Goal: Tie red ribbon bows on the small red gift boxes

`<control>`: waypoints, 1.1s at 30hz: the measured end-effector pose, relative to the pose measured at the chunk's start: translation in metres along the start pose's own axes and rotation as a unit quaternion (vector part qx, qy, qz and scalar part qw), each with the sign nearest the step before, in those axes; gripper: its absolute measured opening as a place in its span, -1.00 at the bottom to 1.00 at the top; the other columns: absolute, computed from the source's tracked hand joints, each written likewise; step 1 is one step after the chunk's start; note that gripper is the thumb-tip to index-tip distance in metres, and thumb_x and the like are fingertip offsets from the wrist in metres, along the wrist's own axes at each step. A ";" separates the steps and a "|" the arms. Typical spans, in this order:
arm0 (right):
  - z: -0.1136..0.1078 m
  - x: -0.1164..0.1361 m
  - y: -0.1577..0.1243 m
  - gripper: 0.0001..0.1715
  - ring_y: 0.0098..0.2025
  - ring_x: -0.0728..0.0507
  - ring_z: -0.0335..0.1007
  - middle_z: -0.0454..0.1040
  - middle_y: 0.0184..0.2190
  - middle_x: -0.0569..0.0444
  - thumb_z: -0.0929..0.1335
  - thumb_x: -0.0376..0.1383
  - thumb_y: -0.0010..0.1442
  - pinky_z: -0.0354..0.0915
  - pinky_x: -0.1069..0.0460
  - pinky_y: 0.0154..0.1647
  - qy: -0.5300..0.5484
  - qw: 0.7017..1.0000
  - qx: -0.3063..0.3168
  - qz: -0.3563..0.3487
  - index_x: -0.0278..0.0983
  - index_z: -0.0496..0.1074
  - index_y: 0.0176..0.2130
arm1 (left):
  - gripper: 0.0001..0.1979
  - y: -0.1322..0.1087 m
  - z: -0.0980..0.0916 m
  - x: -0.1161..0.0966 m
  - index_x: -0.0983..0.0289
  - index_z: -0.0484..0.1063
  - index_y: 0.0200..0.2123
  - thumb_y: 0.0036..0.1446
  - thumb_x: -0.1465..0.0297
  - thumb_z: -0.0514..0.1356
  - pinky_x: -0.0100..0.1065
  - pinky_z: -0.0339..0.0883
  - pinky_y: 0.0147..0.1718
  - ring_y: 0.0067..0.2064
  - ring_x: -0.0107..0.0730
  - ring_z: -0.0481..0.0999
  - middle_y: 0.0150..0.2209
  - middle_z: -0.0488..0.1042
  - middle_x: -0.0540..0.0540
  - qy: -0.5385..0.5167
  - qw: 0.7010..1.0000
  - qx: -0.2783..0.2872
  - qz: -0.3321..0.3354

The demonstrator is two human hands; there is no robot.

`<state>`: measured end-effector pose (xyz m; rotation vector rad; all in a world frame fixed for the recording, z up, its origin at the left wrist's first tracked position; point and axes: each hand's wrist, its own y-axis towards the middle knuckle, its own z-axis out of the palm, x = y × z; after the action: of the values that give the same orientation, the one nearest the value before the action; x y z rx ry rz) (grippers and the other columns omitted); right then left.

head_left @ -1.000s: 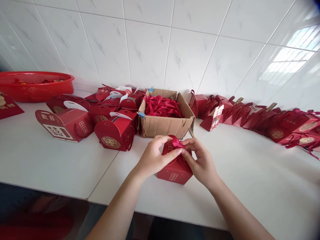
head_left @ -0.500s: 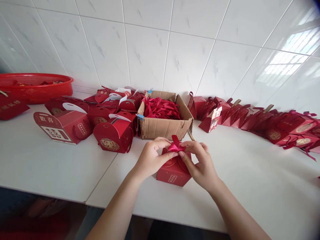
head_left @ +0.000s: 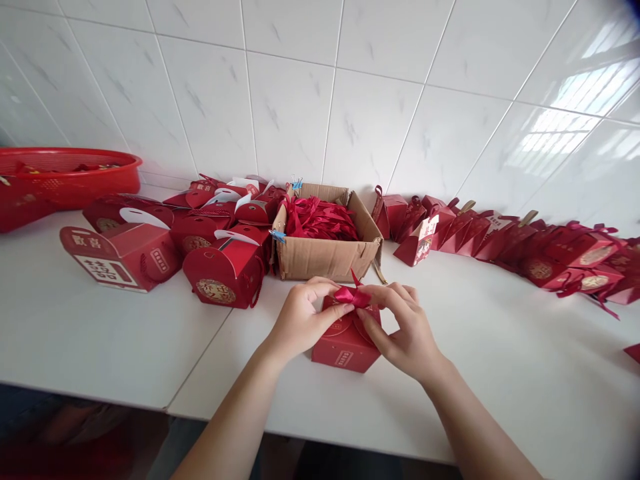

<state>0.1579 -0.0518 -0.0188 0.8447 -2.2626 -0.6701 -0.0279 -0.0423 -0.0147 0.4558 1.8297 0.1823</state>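
Left hand and right hand in pincer grip on glossy crimson ribbon atop pale-lettered red box

- left hand: bare, with slender fingers tapering to rounded tips; a short thumbnail beside them;
- right hand: bare and equally slender;
- left forearm, behind the left fingers: uncovered, smooth, narrowest toward the hand;
- right forearm, behind the right fingers: likewise uncovered, slim, broadening away from them
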 end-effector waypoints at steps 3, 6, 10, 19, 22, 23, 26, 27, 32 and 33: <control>-0.007 -0.006 0.002 -0.62 -0.31 -0.13 0.30 0.51 -0.32 0.09 0.28 -0.39 0.22 0.13 -0.10 -0.18 -0.025 0.999 0.029 -0.017 -0.13 0.25 0.03 | -0.89 0.000 0.000 0.001 0.25 0.54 -0.33 0.06 0.35 0.27 -0.28 0.34 -0.11 -0.17 -0.25 0.51 -0.28 0.54 0.09 0.008 1.000 -0.012 -0.004; -0.015 -0.011 0.003 -0.66 -0.34 -0.12 0.30 0.51 -0.35 0.09 0.26 -0.39 0.25 0.14 -0.10 -0.17 -0.040 0.998 0.050 -0.030 -0.13 0.25 0.02 | -0.88 0.000 0.000 0.001 0.25 0.53 -0.33 0.07 0.34 0.27 -0.29 0.34 -0.13 -0.17 -0.25 0.52 -0.28 0.54 0.09 0.010 1.000 -0.012 -0.009; -0.027 -0.016 0.000 -0.66 -0.50 -0.06 0.22 0.37 -0.58 0.21 0.28 -0.27 0.27 0.20 -0.01 -0.31 -0.011 0.999 0.046 0.004 -0.15 0.23 0.05 | -0.87 0.000 0.000 0.001 0.26 0.53 -0.32 0.07 0.33 0.26 -0.30 0.32 -0.12 -0.18 -0.26 0.51 -0.28 0.53 0.09 0.015 1.000 -0.009 -0.020; -0.041 -0.019 0.009 -0.77 -0.44 -0.09 0.32 0.44 -0.45 0.06 0.35 -0.12 0.19 0.29 0.01 -0.44 -0.022 0.996 -0.034 0.082 -0.20 0.39 -0.20 | -0.85 0.000 0.003 -0.001 0.23 0.57 -0.29 0.07 0.33 0.26 -0.29 0.32 -0.11 -0.15 -0.25 0.51 -0.25 0.53 0.09 0.025 1.000 -0.012 -0.014; -0.037 -0.007 0.017 -0.80 -0.33 -0.13 0.37 0.47 -0.33 0.01 0.39 -0.15 0.15 0.35 -0.03 -0.34 0.002 1.000 -0.018 0.016 -0.19 0.41 -0.23 | -0.86 0.001 0.004 -0.002 0.22 0.57 -0.30 0.07 0.32 0.26 -0.29 0.33 -0.14 -0.18 -0.25 0.51 -0.28 0.53 0.08 0.035 0.999 -0.016 -0.002; -0.034 -0.003 0.019 -0.80 -0.31 -0.14 0.37 0.48 -0.32 0.00 0.40 -0.16 0.14 0.35 -0.04 -0.32 0.004 1.000 0.003 0.005 -0.19 0.42 -0.23 | -0.86 0.001 0.004 -0.003 0.22 0.56 -0.31 0.08 0.31 0.25 -0.29 0.34 -0.16 -0.19 -0.26 0.51 -0.29 0.53 0.08 0.036 0.999 -0.017 -0.002; -0.027 0.006 0.023 -0.75 -0.29 -0.17 0.39 0.50 -0.33 0.01 0.43 -0.16 0.10 0.35 -0.07 -0.31 -0.011 0.998 0.066 0.015 -0.18 0.44 -0.20 | -0.87 0.001 0.005 -0.002 0.23 0.55 -0.33 0.07 0.32 0.25 -0.30 0.34 -0.19 -0.20 -0.25 0.51 -0.31 0.53 0.08 0.036 0.999 -0.025 -0.007; -0.024 0.008 0.023 -0.73 -0.31 -0.17 0.39 0.50 -0.35 0.01 0.44 -0.16 0.09 0.35 -0.07 -0.32 -0.015 0.997 0.078 0.027 -0.17 0.44 -0.19 | -0.87 0.001 0.006 -0.002 0.23 0.55 -0.34 0.07 0.32 0.25 -0.29 0.34 -0.19 -0.21 -0.25 0.51 -0.31 0.53 0.08 0.036 0.999 -0.027 -0.007; -0.011 0.010 0.018 -0.78 -0.31 -0.13 0.41 0.52 -0.31 0.07 0.42 -0.26 0.09 0.34 -0.01 -0.35 0.048 0.992 0.065 0.094 -0.16 0.41 -0.20 | -0.86 0.002 0.006 -0.002 0.22 0.56 -0.31 0.08 0.33 0.24 -0.28 0.34 -0.18 -0.20 -0.24 0.52 -0.30 0.54 0.08 0.023 0.999 -0.020 -0.009; -0.009 0.009 0.017 -0.80 -0.31 -0.11 0.41 0.53 -0.30 0.09 0.41 -0.29 0.10 0.34 0.00 -0.34 0.068 0.990 0.056 0.107 -0.16 0.40 -0.21 | -0.86 0.002 0.005 -0.003 0.22 0.56 -0.30 0.08 0.33 0.24 -0.28 0.34 -0.17 -0.19 -0.24 0.52 -0.30 0.55 0.08 0.020 1.000 -0.015 -0.011</control>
<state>0.1520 -0.0487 0.0015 0.6641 -2.2422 -0.3791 -0.0225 -0.0422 -0.0131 0.4144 1.8675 0.2053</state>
